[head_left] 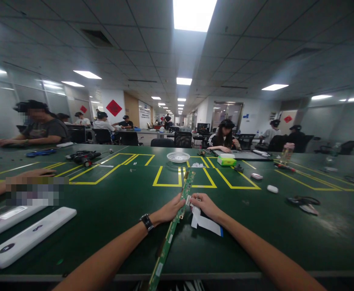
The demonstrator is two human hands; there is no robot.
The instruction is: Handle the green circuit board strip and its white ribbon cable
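Observation:
My left hand (171, 208) grips a long, narrow green circuit board (168, 241) near its upper part. The board slants from the front edge of the table up toward the middle. My right hand (205, 207) pinches the end of a white flat ribbon cable (207, 224) right beside the board. The cable hangs down to the right in a folded strip with a blue tip. Whether its end sits in a connector on the board, I cannot tell, since my fingers hide the spot.
Yellow tape outlines mark the green table (249, 250). A clear round dish (178, 157) stands ahead, a green box (227, 161) to its right. White elongated devices (31, 234) lie at left near a co-worker's hand (31, 178). At right are a white case (272, 188) and dark cables (304, 201).

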